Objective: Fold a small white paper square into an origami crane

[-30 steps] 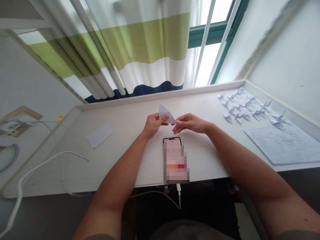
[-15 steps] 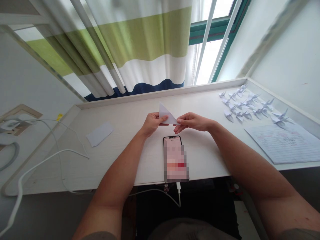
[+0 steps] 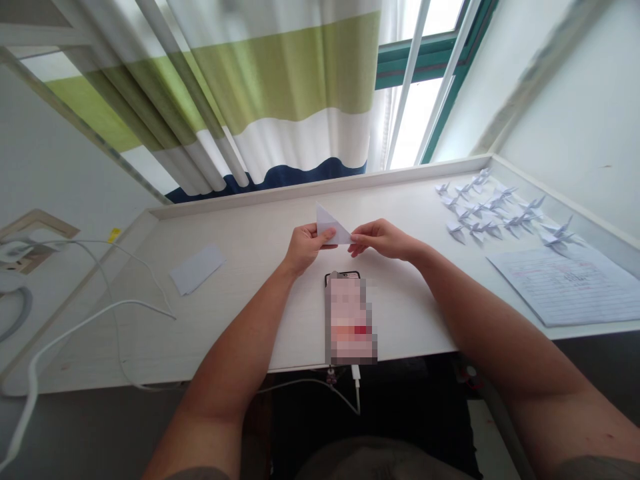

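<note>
A thick white cable (image 3: pixel 75 327) loops over the far left end of the pale wood-grain desk (image 3: pixel 240 320), well left of the phone (image 3: pixel 350 319). Nearer, a flat rectangle of white paper (image 3: pixel 197 269) lies alone on the smooth top, with bare desk all around it. Just left of and beyond the phone, the left hand (image 3: pixel 305 247) pinches the near left corner of a folded paper triangle (image 3: pixel 331 227) between thumb and fingers. The triangle is crisp and white, held just above the desk directly beyond the phone's top edge, one sharp point rising, another pointing right. The right hand (image 3: pixel 380 239) nips that right-hand tip with fingertips drawn close together. The phone lies flat, its bottom at the desk's near edge, a charging lead (image 3: pixel 356 383) hanging from it. Right of the phone comes an open stretch of desk, then a lined sheet (image 3: pixel 570 287) near the front edge. Beyond the sheet, small folded paper cranes (image 3: pixel 493 213) cluster toward the raised back lip of the desk.
</note>
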{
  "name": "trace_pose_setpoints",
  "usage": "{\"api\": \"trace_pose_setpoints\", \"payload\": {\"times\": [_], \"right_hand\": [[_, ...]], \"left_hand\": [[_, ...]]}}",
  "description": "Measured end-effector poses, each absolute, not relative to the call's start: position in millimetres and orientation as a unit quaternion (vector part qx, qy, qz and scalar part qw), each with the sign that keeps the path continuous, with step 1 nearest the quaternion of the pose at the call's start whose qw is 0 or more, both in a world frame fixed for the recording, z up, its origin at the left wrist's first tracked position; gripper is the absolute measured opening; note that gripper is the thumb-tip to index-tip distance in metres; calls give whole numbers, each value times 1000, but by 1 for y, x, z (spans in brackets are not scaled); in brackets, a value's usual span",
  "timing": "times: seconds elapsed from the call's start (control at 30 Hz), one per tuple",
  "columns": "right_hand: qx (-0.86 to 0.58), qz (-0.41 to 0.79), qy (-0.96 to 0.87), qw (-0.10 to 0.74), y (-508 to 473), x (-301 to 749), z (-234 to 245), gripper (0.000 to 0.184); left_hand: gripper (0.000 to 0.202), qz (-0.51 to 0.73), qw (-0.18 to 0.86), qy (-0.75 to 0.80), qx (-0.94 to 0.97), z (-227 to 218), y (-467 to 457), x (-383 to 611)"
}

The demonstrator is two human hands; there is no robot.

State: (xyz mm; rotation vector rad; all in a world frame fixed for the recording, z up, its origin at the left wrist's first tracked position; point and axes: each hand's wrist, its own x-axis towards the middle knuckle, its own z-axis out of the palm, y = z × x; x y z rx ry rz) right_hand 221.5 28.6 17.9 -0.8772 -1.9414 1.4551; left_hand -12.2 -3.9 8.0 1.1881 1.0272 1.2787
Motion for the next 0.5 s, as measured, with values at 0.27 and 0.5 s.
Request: {"api": "trace_pose_setpoints", "payload": {"times": [0.27,0.5], "right_hand": [[-326,459,-759,327,25,215,16,41],[-324,447,-760,342,21,209,13,37]], "left_hand": [[46,546,539,403,498,4,-1,-14],[41,566,528,398,493,0,1,-11]]}}
